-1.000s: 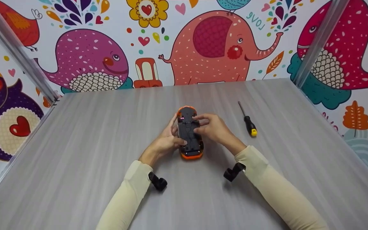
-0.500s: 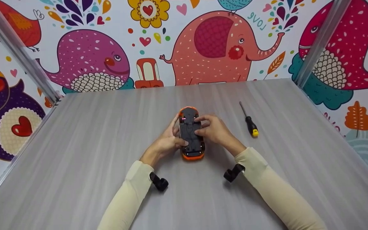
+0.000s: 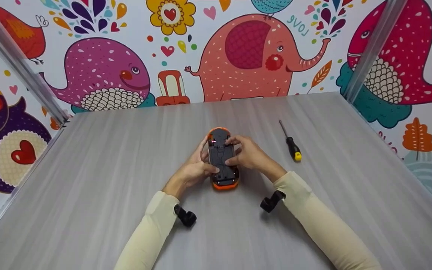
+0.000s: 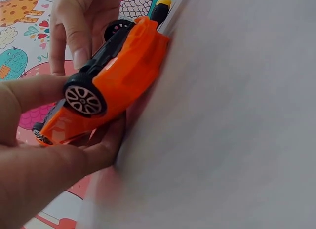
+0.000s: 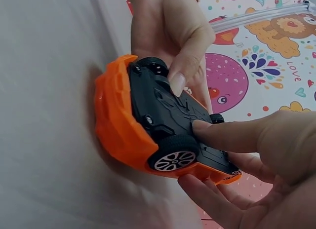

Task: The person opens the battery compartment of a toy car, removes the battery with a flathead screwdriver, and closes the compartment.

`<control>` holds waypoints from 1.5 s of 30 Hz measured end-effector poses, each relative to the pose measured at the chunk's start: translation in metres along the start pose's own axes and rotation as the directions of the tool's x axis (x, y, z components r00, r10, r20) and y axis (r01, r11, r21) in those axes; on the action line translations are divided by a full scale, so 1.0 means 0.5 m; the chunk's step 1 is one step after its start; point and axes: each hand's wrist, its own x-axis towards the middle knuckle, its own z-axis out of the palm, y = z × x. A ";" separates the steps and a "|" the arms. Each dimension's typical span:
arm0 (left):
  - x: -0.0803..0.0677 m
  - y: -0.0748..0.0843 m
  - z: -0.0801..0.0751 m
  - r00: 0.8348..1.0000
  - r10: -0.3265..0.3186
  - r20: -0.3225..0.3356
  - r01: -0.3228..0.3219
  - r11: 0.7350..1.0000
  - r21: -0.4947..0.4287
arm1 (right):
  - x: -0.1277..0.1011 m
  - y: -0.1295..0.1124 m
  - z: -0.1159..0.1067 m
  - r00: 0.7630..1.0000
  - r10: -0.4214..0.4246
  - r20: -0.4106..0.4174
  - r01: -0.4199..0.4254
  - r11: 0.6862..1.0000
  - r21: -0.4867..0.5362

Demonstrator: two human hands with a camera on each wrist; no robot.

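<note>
An orange toy car (image 3: 224, 175) is held upside down over the table, its black underside facing up and its near end low. My left hand (image 3: 191, 169) grips it along the left side, thumb on the underside and fingers beneath the body. From the other side my right hand (image 3: 250, 153) holds it, with the thumb (image 5: 212, 132) pressed on the black base and fingers at the orange side. Spoked black wheels (image 4: 85, 99) show in both wrist views. The car's roof faces down and is mostly hidden.
A screwdriver (image 3: 292, 147) with a black and yellow handle lies right of the hands on the grey wood-grain table (image 3: 133, 150). A wall with cartoon animals (image 3: 249, 56) stands behind the table, with metal posts (image 3: 373, 48) at its back corners.
My right thumb has slid a little toward the near end of the car's underside. The left hand keeps its grip, and the screwdriver lies where it was.
</note>
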 end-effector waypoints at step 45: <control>0.003 -0.003 -0.001 1.000 0.004 -0.006 -0.004 1.000 -0.010 | -0.012 -0.017 -0.024 0.948 -0.154 -0.279 0.196 0.972 0.128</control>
